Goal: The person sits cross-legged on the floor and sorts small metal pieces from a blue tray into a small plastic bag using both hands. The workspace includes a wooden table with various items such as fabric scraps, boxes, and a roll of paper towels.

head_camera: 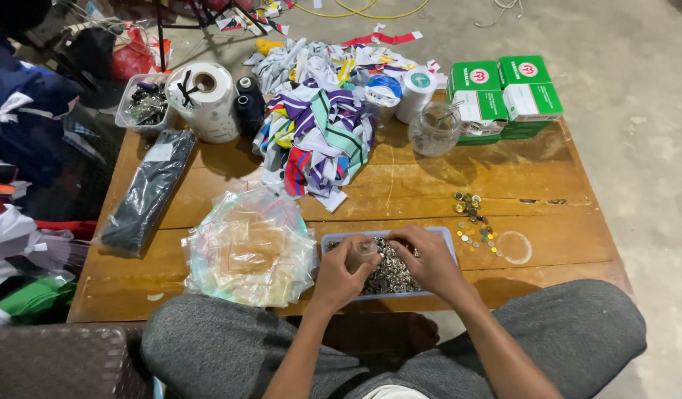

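The person sits at the near edge of a low wooden counter, knees drawn up against it, both hands over a shallow pale-blue plastic tray that lies at the middle of that edge. The tray is heaped with small silvery metal snaps, kept together by its rim and close enough to pick from without reaching.

The left hand holds a small clear plastic bag upright above the tray's left part, its fingers curled and clamped around the bag, apparently so the mouth stays up. The right hand rests on the heap just beside it, fingers bent together down into the snaps; whether they pinch any I cannot tell.

Just left of the tray lies a loose pile of empty clear zip bags, within the left hand's reach. To the right, near the right edge, a few loose gold and silver buttons are scattered beside a clear round lid.

Toward the far edge lie a heap of striped woven ribbons, a large white paper roll, dark thread spools, a glass jar and stacked green-and-white boxes. A long dark wrapped bundle lies along the left edge.
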